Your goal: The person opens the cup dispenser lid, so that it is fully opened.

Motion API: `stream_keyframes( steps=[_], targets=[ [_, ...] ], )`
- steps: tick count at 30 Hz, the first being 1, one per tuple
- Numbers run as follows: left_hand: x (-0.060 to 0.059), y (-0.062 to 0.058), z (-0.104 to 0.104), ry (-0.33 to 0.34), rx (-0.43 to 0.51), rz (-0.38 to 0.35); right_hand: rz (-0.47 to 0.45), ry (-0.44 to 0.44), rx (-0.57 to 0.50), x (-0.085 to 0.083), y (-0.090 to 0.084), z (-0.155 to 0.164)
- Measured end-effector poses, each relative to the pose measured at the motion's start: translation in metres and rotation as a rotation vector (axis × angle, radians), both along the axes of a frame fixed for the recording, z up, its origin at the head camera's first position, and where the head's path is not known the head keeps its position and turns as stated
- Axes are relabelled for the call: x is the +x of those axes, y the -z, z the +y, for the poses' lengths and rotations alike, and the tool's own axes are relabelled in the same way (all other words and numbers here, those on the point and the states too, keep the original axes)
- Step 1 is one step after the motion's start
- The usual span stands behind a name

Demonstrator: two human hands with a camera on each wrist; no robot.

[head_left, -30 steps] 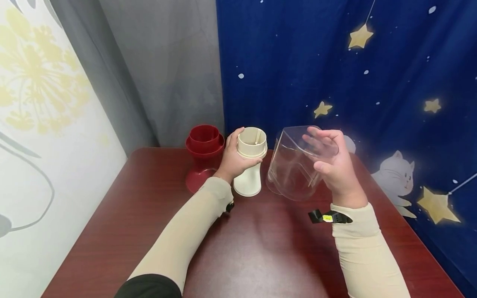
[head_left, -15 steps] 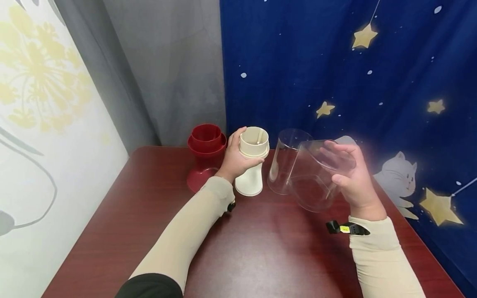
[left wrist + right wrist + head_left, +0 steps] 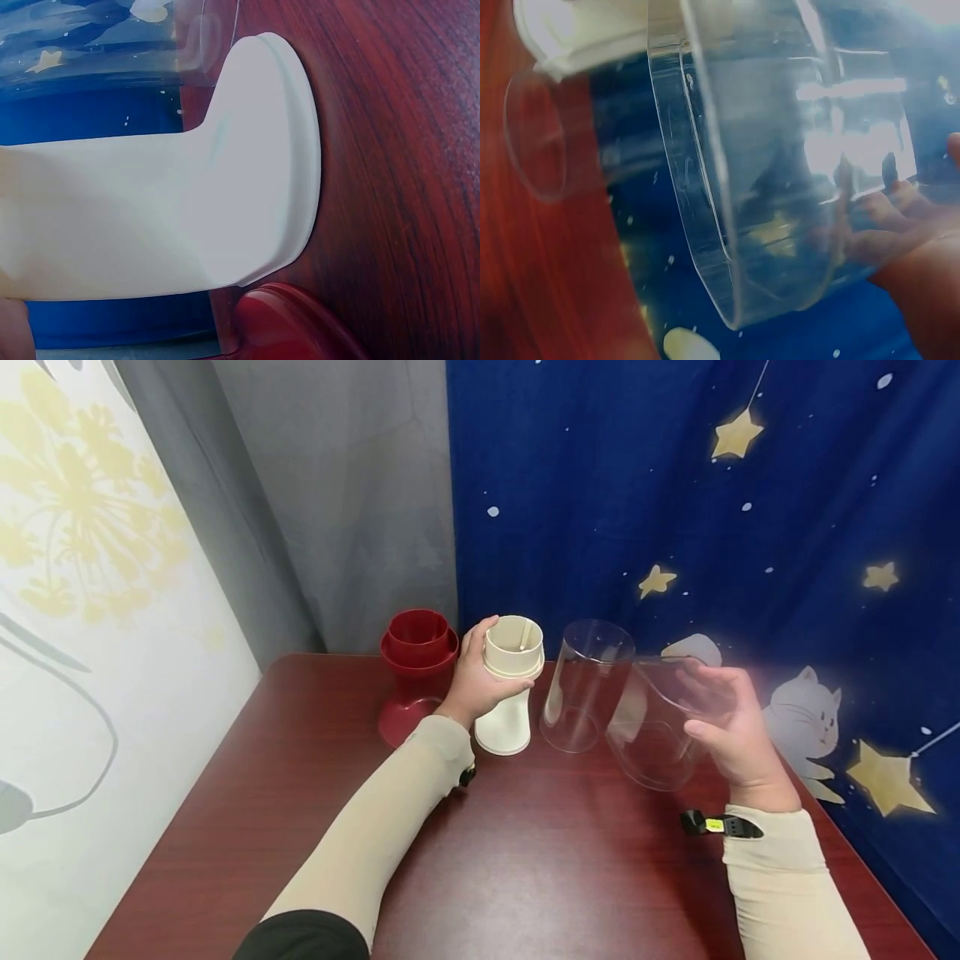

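Head view, left to right: one dark red plastic stand with a flared foot [image 3: 415, 672] stands upright on the tabletop [image 3: 525, 860], just left of the left hand [image 3: 474, 681]. That hand wraps the neck of one cream plastic stand [image 3: 510, 689], upright, its foot flat on the wood. Right of it one clear plastic cylinder [image 3: 587, 685] stands upright, untouched. Rightmost, the right hand [image 3: 738, 731] holds one clear plastic sleeve [image 3: 663, 722] lifted and tilted, long axis leaning toward the cylinder, which lies between both hands, nearer the right.
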State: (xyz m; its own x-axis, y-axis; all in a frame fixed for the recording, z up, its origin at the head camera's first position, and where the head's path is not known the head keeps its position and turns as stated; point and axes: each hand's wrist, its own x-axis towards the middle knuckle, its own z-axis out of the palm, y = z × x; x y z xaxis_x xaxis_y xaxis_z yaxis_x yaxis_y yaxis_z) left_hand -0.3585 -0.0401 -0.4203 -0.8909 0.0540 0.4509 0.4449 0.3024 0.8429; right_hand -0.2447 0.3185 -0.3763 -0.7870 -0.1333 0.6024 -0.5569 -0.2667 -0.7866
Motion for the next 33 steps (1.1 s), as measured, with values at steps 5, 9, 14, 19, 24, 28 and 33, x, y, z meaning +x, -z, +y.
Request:
stream_keyframes(
  steps=[5,9,14,19,24,28,33],
  targets=[
    [0.001,-0.001,0.001,0.003,-0.006,-0.004,-0.043,0.156,0.107,-0.003,0.010,0.009],
    [0.000,-0.001,0.002,0.005,-0.007,-0.006,-0.049,0.222,0.145,-0.008,0.017,0.015],
    [0.000,-0.001,0.001,0.010,-0.005,-0.008,-0.068,0.287,0.179,-0.017,0.026,0.019],
    [-0.001,0.000,-0.001,0.009,-0.001,0.008,-0.133,0.336,0.242,-0.029,0.035,0.024],
    [-0.001,0.000,-0.001,0.011,0.004,0.002,-0.190,0.400,0.300,-0.040,0.040,0.025],
    [-0.002,0.000,0.000,0.007,-0.004,-0.006,-0.217,0.438,0.347,-0.049,0.045,0.026],
    [-0.002,0.001,0.000,0.000,-0.008,-0.004,-0.235,0.473,0.400,-0.059,0.052,0.026]
  ],
)
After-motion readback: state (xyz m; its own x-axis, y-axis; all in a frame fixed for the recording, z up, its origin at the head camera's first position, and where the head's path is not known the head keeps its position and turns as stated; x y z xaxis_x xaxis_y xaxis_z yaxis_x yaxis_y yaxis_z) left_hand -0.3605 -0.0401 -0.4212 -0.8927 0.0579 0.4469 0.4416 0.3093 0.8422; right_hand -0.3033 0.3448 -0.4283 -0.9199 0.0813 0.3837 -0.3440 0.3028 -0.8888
